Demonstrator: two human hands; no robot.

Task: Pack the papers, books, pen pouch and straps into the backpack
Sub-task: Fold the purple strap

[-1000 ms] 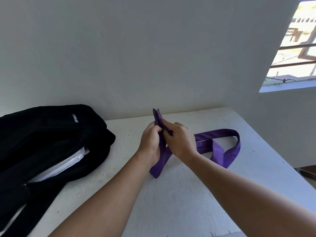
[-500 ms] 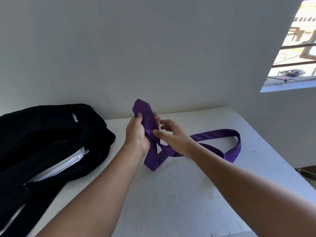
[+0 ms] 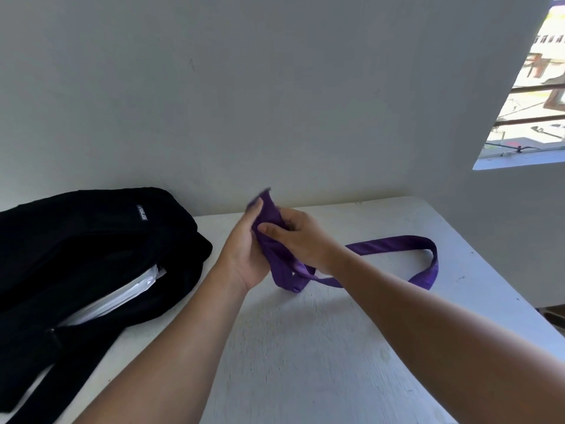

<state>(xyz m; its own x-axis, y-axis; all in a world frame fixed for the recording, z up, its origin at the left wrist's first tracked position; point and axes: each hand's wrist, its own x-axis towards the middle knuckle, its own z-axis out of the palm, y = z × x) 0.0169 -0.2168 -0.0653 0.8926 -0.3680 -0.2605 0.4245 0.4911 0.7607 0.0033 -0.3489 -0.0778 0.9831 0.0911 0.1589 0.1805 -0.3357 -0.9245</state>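
Our left hand (image 3: 244, 255) and right hand (image 3: 301, 237) both gripping the purple strap (image 3: 394, 241), its loop trailing on the tabletop (image 3: 305, 347), backpack (image 3: 91, 240) lying left

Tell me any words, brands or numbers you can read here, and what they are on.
"ASUS": small grey tag on the black backpack, turned sideways.
White papers showing in the backpack's opening: no print readable.
Purple strap: no text visible.

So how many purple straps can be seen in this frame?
1. The purple strap is held at one end by the left hand and right hand; its loop trails right across the table. Others may be hidden inside the backpack.
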